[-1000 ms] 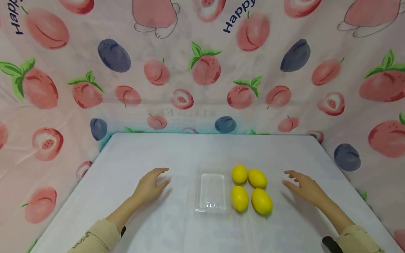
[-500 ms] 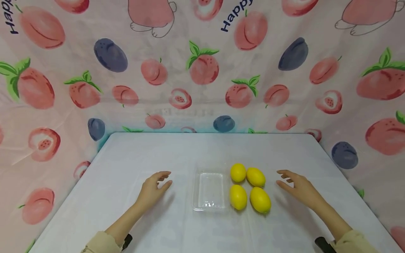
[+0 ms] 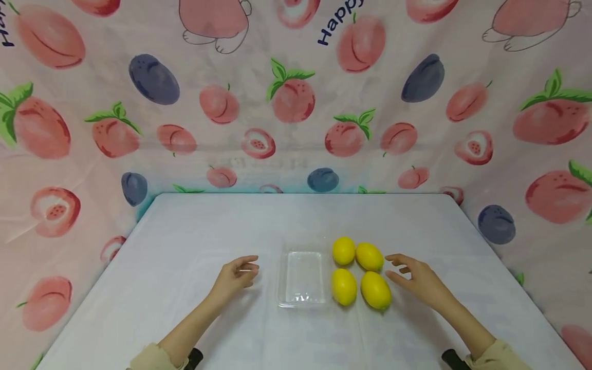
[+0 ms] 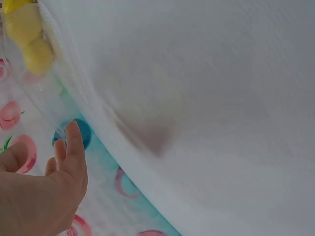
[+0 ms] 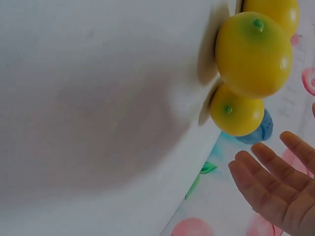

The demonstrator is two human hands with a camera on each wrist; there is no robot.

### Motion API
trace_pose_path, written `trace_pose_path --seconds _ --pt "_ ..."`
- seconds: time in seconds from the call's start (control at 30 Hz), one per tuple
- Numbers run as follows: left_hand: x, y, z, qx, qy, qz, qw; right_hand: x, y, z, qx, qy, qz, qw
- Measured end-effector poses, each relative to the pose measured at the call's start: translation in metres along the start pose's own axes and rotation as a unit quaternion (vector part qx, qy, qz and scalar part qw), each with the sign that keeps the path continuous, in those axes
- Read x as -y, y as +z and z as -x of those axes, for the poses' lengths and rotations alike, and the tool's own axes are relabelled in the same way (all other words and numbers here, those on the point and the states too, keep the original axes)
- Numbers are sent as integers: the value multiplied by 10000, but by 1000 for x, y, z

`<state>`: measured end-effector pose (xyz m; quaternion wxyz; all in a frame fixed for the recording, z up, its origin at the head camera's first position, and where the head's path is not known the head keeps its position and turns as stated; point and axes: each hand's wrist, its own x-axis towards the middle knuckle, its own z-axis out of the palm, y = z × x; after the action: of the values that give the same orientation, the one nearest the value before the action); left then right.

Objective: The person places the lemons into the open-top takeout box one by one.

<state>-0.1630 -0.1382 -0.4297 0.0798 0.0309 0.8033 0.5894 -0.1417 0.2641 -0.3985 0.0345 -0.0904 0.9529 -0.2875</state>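
Several yellow lemons [image 3: 344, 287] lie in two rows on the table, right of a clear plastic box [image 3: 283, 277]. My right hand [image 3: 418, 280] hovers just right of the lemons, fingers loosely bent and holding nothing. Its fingertips come close to the back right lemon [image 3: 369, 256]. In the right wrist view, the fingers [image 5: 266, 182] spread below a lemon [image 5: 253, 54] with a green tip. My left hand [image 3: 233, 277] hangs over the table left of the box, relaxed and holding nothing. Through the clear box wall [image 4: 64, 54], the left wrist view shows lemons [image 4: 38, 56].
A white cloth covers the table [image 3: 208, 221]. Behind it and at both sides hangs a pink curtain [image 3: 259, 113] printed with peaches and plums. Dark bands [image 3: 453, 358] show at both wrists beside beige sleeves.
Both hands have moved inward: the right hand leftward to near the lemons, the left hand rightward toward the box. The lemons and box stay in place while the head view shifts slightly.
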Motion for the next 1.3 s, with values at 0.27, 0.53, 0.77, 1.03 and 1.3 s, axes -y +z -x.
trace_pose_path --seconds 0.27,0.53,0.77,1.03,1.3 --pt "-2 12 2 648 -699 919 9912 0 11 -2 251 88 -377 9989" --pt "-3 25 6 1124 -975 1439 9783 0 18 -2 431 76 -478 9979" --pt "-3 25 6 1237 -1103 1588 9733 7 22 -5 569 125 -577 9966" --pt "-2 32 5 1254 -1115 1600 9728 11 26 -7 504 36 -271 9984" --pt "-1 35 6 1106 -1288 1686 9710 12 32 -8 753 113 -368 9964"
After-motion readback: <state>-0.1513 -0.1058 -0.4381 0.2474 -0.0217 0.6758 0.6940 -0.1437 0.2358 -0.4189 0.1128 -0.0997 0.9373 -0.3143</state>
